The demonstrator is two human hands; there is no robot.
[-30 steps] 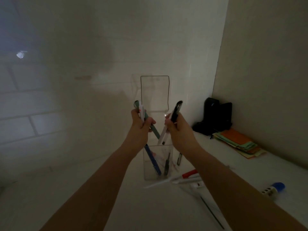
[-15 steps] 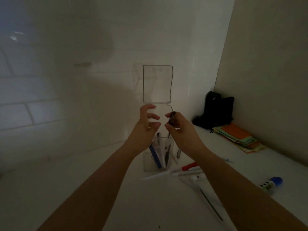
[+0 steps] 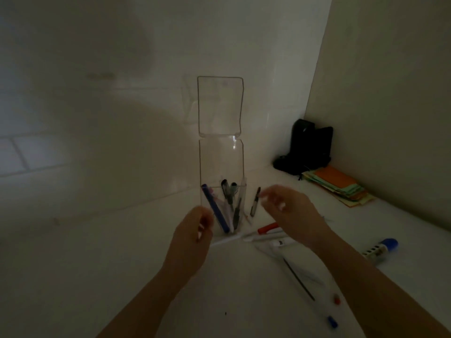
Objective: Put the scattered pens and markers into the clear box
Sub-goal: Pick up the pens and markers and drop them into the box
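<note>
A tall clear box [image 3: 221, 164] stands upright on the white counter with its lid flipped open against the wall. Inside it lean a blue pen [image 3: 216, 209] and several dark pens [image 3: 230, 193]. My left hand [image 3: 192, 232] hovers just left of the box's base, fingers loosely curled around nothing. To the right of the box my right hand [image 3: 288, 211] is held with its fingers spread and empty. A dark pen [image 3: 255, 202] stands beside the box's right wall. A red-capped marker [image 3: 268, 228] and white pens [image 3: 244, 237] lie below my hands.
More pens lie at the front right, one with a blue tip [image 3: 332, 322] and a thin dark one [image 3: 299, 279]. A blue-capped tube [image 3: 380, 248] rests at the right. Coloured papers [image 3: 339, 185] and a black object [image 3: 310, 147] fill the back corner.
Both hands have let go of their pens, which now stand in the box, and have dropped from above its rim to beside its base. The camera view tilted down.
</note>
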